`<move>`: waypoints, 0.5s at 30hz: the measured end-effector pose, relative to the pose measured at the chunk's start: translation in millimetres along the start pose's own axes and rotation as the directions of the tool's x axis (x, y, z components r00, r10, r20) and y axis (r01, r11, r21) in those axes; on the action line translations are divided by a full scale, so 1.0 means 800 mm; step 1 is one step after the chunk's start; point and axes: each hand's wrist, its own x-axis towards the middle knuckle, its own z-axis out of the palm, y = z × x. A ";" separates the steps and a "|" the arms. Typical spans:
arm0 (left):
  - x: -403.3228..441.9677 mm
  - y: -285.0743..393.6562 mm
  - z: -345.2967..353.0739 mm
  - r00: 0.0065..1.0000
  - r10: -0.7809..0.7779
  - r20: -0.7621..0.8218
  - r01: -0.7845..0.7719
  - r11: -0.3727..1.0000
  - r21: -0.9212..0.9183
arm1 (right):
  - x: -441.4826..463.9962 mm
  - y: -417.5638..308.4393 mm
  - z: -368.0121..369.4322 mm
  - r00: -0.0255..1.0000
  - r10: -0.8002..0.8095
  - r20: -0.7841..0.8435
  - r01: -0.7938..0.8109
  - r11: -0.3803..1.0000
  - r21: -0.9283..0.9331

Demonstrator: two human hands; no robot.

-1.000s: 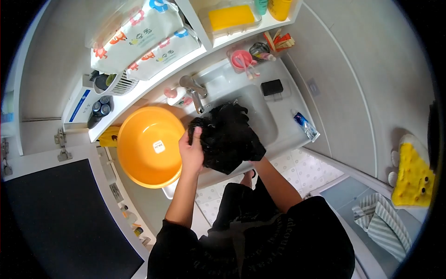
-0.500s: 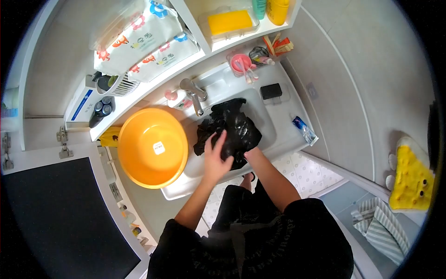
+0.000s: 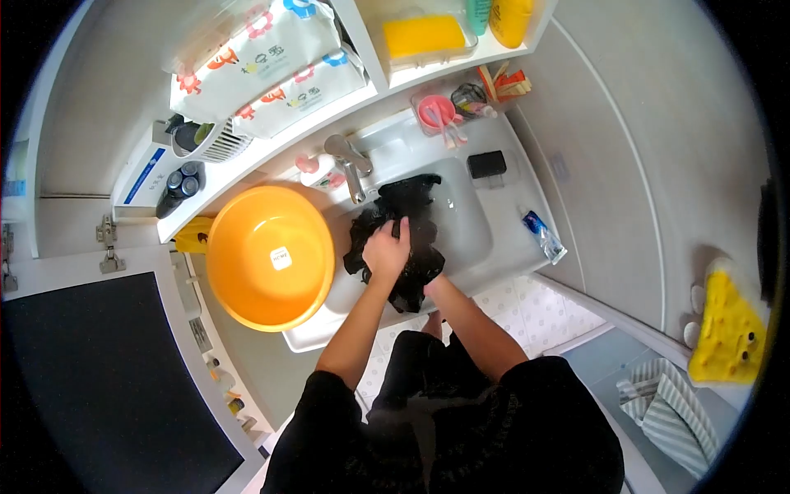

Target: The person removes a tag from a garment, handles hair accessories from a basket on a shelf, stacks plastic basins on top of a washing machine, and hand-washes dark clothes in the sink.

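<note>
A wet, crumpled black cloth (image 3: 407,193), perhaps a garment, lies bunched in the white sink (image 3: 469,222) and drapes toward its front edge. My left hand (image 3: 387,249) is on top of it, fingers curled into the fabric with the thumb raised. At the cloth's lower right, my right hand (image 3: 434,286) grips the bunched fabric; most of its fingers are hidden under the folds. Just behind the cloth stands the metal faucet (image 3: 352,165). To the left sits an orange basin (image 3: 239,292) with a white label inside.
A soap bottle (image 3: 319,173) stands left of the faucet. Along the sink's right side are a black soap bar (image 3: 487,164), a toothpaste tube (image 3: 543,235) and a pink cup (image 3: 436,109). Wipe packs (image 3: 263,62) fill the shelf above. An open cabinet door (image 3: 123,370) is at left.
My left hand has closed from spread fingers onto the cloth. My right hand has shifted slightly down and left, and the cloth's right side has drawn in, baring more of the sink.
</note>
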 end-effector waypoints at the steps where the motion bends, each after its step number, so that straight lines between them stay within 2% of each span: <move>1: -0.010 -0.001 -0.008 0.997 0.083 0.006 -0.082 0.994 -0.075 | 0.004 -0.003 -0.005 1.000 0.006 0.000 -0.006 1.000 -0.001; 3: -0.045 -0.001 -0.022 0.964 0.257 0.070 -0.231 0.938 -0.259 | 0.009 -0.004 -0.015 1.000 0.017 -0.016 -0.017 1.000 -0.003; 4: -0.061 0.006 -0.025 0.926 0.369 0.076 -0.334 0.897 -0.288 | 0.010 -0.003 -0.014 0.999 0.023 -0.036 -0.023 1.000 -0.007; 6: -0.090 0.036 -0.040 0.931 0.303 0.201 -0.318 0.947 0.046 | 0.004 0.005 -0.007 0.989 0.043 -0.140 -0.046 0.999 -0.024; 7: -0.078 0.030 -0.029 0.948 0.209 0.239 -0.211 0.977 -0.018 | 0.001 0.010 -0.002 0.979 0.050 -0.199 -0.057 0.998 -0.034; 8: -0.065 0.017 -0.007 0.979 0.203 0.018 -0.203 0.979 -0.018 | -0.003 0.017 0.000 0.963 0.057 -0.263 -0.072 0.996 -0.046; 10: -0.041 0.005 0.002 0.997 0.065 0.032 -0.058 0.982 -0.178 | -0.002 0.024 -0.003 0.929 0.091 -0.358 -0.124 0.990 -0.070; 12: -0.019 -0.018 0.011 1.000 -0.009 0.016 0.010 0.997 -0.083 | -0.008 0.027 -0.007 0.895 0.123 -0.428 -0.179 0.979 -0.093; 14: 0.007 -0.041 0.011 0.967 -0.240 0.081 0.249 0.959 -0.134 | -0.020 0.034 -0.011 0.911 0.114 -0.397 -0.174 0.978 -0.117; 15: 0.008 -0.047 0.014 0.959 -0.268 0.089 0.281 0.940 -0.192 | -0.023 0.033 -0.021 0.937 0.158 -0.312 -0.197 0.976 -0.097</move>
